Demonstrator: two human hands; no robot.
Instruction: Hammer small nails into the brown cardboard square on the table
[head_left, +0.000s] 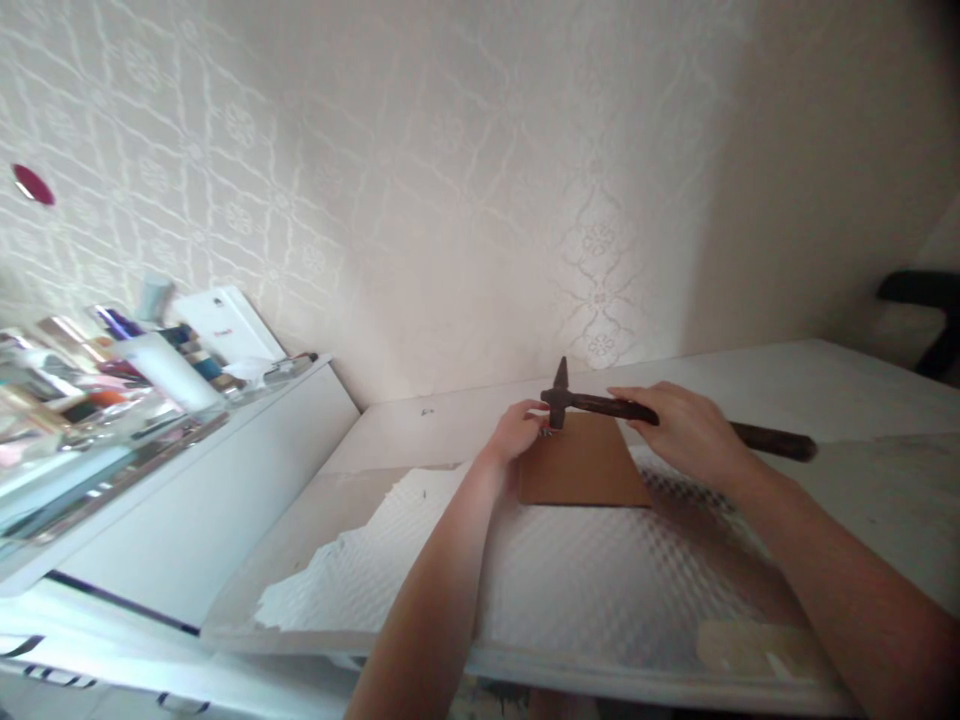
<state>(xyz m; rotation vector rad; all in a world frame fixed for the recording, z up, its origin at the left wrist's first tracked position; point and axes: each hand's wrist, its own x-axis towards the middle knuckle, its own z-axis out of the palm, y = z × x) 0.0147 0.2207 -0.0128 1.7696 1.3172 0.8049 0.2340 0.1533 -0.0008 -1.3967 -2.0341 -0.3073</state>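
Note:
My right hand (686,430) is wrapped round the dark wooden handle of a hammer (611,405), with the handle's end sticking out past my wrist. The hammer's head hangs low at the far left corner of a brown cardboard piece (583,470). Right beside that head, my left hand (517,430) has its fingers drawn together at the cardboard's edge. Whatever they pinch is hidden or too small to name. Under the cardboard lies a white textured sheet (555,570) with a ragged left edge.
A small dark bit (424,494) rests on the sheet, and tiny metal pieces (427,411) lie on the white table (375,435) near the wall. A white cabinet (210,510) crowded with bottles and tubes stands left. A black chair part (922,295) shows far right.

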